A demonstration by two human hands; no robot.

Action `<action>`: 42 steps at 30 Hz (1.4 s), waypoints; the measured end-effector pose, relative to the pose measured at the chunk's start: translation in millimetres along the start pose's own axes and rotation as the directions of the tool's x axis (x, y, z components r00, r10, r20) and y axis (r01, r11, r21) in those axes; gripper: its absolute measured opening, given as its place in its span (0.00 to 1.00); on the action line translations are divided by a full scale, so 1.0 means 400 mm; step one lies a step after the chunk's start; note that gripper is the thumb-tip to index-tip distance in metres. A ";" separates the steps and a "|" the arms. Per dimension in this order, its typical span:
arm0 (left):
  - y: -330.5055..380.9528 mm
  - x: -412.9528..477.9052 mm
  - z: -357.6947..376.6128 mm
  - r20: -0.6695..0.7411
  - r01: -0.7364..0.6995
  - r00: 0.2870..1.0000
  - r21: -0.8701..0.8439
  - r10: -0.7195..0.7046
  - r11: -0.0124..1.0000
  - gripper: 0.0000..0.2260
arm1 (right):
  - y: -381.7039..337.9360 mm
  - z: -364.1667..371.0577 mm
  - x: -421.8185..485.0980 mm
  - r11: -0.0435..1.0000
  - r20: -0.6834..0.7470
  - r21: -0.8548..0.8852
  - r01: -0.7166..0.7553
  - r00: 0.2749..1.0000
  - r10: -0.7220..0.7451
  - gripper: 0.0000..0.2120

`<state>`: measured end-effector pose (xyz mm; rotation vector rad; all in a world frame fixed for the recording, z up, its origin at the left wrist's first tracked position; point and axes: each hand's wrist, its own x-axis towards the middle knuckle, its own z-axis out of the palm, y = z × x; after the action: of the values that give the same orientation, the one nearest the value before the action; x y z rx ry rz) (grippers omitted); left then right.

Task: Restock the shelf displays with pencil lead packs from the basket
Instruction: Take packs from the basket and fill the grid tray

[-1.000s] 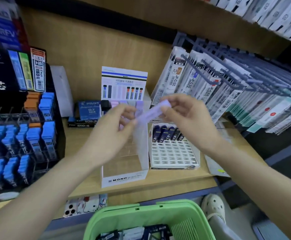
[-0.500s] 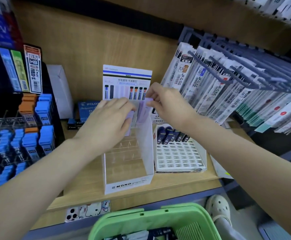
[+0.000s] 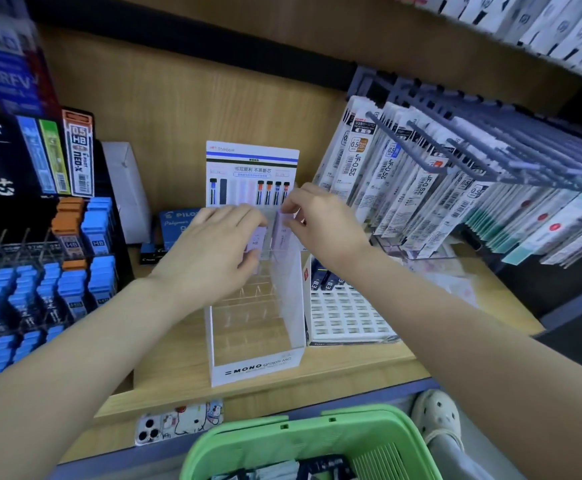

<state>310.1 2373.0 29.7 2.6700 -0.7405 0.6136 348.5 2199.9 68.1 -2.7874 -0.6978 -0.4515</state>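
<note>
we have both hands up at the back row of the clear mono display stand (image 3: pixel 255 370). it sits on the wooden shelf (image 3: pixel 351 374) between the black rack of blue lead cases (image 3: pixel 74 292) and a white grid tray (image 3: pixel 346 318). our left hand (image 3: pixel 218 252) has its fingers curled down over a pale lilac pack (image 3: pixel 257 239), gripping it upright in a slot at the stand's rear, just below the printed header card (image 3: pixel 252 168). our right hand (image 3: pixel 322 230) pinches the top of a second lilac pack (image 3: pixel 282 233) between thumb and forefinger, with the other fingers loosely bent. that pack stands just beside the first, near the stand's right wall. we cannot tell how deep either pack sits. below the shelf edge the green basket (image 3: pixel 284 441) holds more packs, dark and pale, too blurred for us to read. a phone in a cartoon case (image 3: pixel 178 422) lies on the lower ledge just beside the basket. hanging refill packets (image 3: pixel 421 188) fill the pegs to our right, and a pale perforated shoe (image 3: pixel 436 417) shows by the basket's right side.
</note>
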 end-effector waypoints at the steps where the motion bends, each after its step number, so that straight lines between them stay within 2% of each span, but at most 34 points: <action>1: 0.002 0.000 -0.004 0.011 0.003 1.000 0.007 -0.003 1.000 0.11 | -0.002 0.002 -0.005 1.000 -0.009 -0.015 -0.007 1.000 0.006 0.06; 4: 0.008 0.000 -0.009 0.048 0.005 0.999 0.039 -0.007 0.999 0.12 | -0.005 0.006 -0.017 0.995 -0.033 -0.100 -0.021 0.999 0.017 0.09; 7: 0.024 -0.007 -0.011 0.033 -0.013 0.999 0.144 0.008 0.989 0.15 | -0.008 -0.002 -0.043 0.990 -0.081 -0.143 -0.015 0.997 0.004 0.13; 10: 0.074 -0.038 -0.028 -0.065 0.018 0.998 0.240 -0.003 0.971 0.12 | -0.007 -0.022 -0.101 0.988 -0.241 -0.149 0.030 0.968 -0.066 0.12; 12: 0.120 -0.075 -0.037 -0.078 0.021 0.997 0.288 0.002 0.957 0.14 | 0.000 -0.026 -0.165 0.987 -0.318 -0.141 0.077 0.941 -0.119 0.10; 16: 0.210 -0.174 -0.002 -0.027 -0.045 0.998 0.272 0.055 0.961 0.12 | 0.025 -0.012 -0.339 0.977 -0.225 -0.170 0.128 0.960 -0.165 0.06; 19: 0.276 -0.262 0.066 0.124 -0.054 0.992 0.191 0.030 0.980 0.12 | 0.053 0.028 -0.481 0.987 -0.135 -0.099 0.125 0.981 -0.138 0.07; 21: 0.314 -0.325 0.130 0.242 -0.062 0.970 0.144 0.026 0.988 0.13 | 0.070 0.076 -0.584 0.993 -0.013 -0.050 0.103 0.995 -0.104 0.07; 23: 0.345 -0.391 0.198 0.352 -0.049 0.936 0.065 0.024 0.997 0.12 | 0.084 0.135 -0.688 0.999 0.179 -0.006 0.035 0.983 -0.034 0.09; 26: 0.384 -0.484 0.290 0.527 -0.018 0.849 -0.059 0.046 0.998 0.07 | 0.101 0.227 -0.808 0.990 0.440 0.069 -0.125 0.894 0.082 0.11; 27: 0.391 -0.512 0.319 0.577 -0.002 0.815 -0.080 0.048 0.997 0.06 | 0.108 0.257 -0.839 0.979 0.533 0.088 -0.183 0.839 0.109 0.13; 29: 0.397 -0.561 0.379 0.687 0.062 0.727 -0.098 0.023 0.993 0.14 | 0.128 0.322 -0.908 0.954 0.697 0.107 -0.280 0.705 0.130 0.18; 31: 0.397 -0.592 0.427 0.748 0.126 0.663 -0.100 -0.009 0.987 0.16 | 0.132 0.374 -0.954 0.936 0.801 0.083 -0.341 0.581 0.141 0.23; 32: 0.394 -0.606 0.449 0.761 0.155 0.649 -0.095 -0.029 0.983 0.15 | 0.132 0.401 -0.973 0.927 0.827 0.073 -0.368 0.542 0.151 0.24; 34: 0.384 -0.624 0.490 0.829 0.203 0.556 -0.058 -0.066 0.977 0.17 | 0.134 0.450 -1.009 0.871 0.848 0.061 -0.488 0.485 0.213 0.27; 35: 0.376 -0.634 0.510 0.840 0.225 0.536 -0.048 -0.083 0.973 0.18 | 0.137 0.472 -1.025 0.837 0.849 0.060 -0.544 0.468 0.243 0.28; 39: 0.338 -0.644 0.575 0.842 0.365 0.487 0.046 -0.232 0.930 0.23 | 0.171 0.538 -1.071 0.754 0.825 0.059 -0.654 0.457 0.332 0.28; 42: 0.306 -0.653 0.614 0.815 0.477 0.438 0.147 -0.379 0.867 0.25 | 0.198 0.568 -1.077 0.691 0.815 0.034 -0.722 0.420 0.399 0.30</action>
<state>119.5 2284.8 -285.6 2.7731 -0.1908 -0.8942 80.0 2019.0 -304.0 -2.4809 0.1418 0.9761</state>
